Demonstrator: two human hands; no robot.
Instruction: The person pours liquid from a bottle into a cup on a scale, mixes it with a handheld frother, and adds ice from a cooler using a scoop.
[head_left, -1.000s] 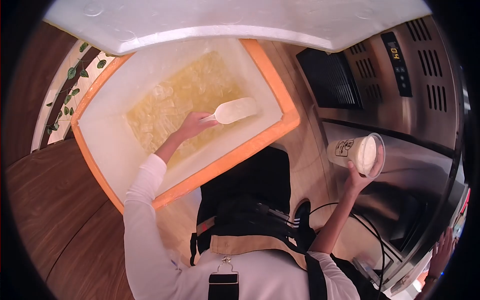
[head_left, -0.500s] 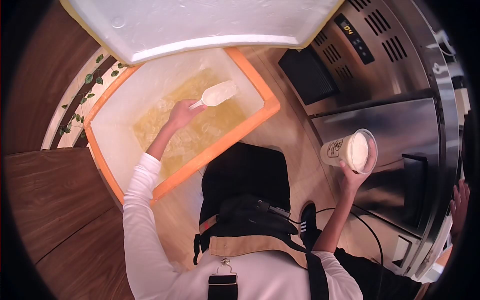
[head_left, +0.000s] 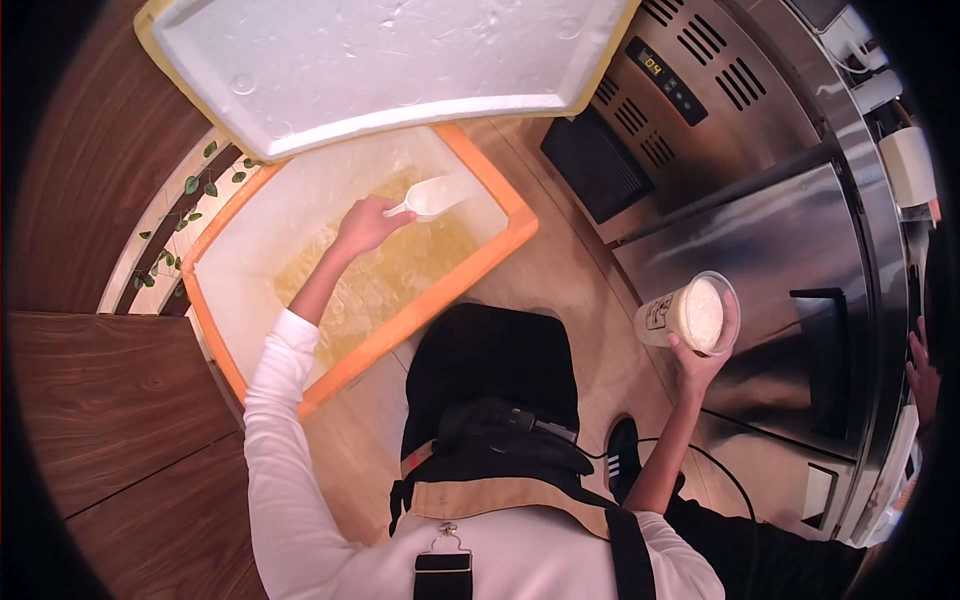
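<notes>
My left hand point(head_left: 368, 228) is closed around the handle of a clear-white plastic ice scoop point(head_left: 434, 197). It is over an orange-rimmed foam box point(head_left: 420, 308). Loose ice point(head_left: 390, 265) lies inside against a yellowish bottom. Whether the scoop holds ice is hard to make out. Off to the right, my right hand point(head_left: 697, 368) grips a clear plastic cup point(head_left: 657, 318) with dark print on its side. A pale round surface fills much of its mouth, and the cup tilts toward me.
A white foam lid point(head_left: 390, 75) with a yellow edge stands raised behind the box. Steel appliances point(head_left: 740, 250) with a lit display line the right side. Brown wooden panels point(head_left: 110, 390) are on the left. Another person's hand point(head_left: 922, 370) shows at the far right edge.
The view has shifted, so the lid shows more fully. My left hand still holds the scoop over the ice, with its blade slightly lower in view. The cup stays in my right hand.
</notes>
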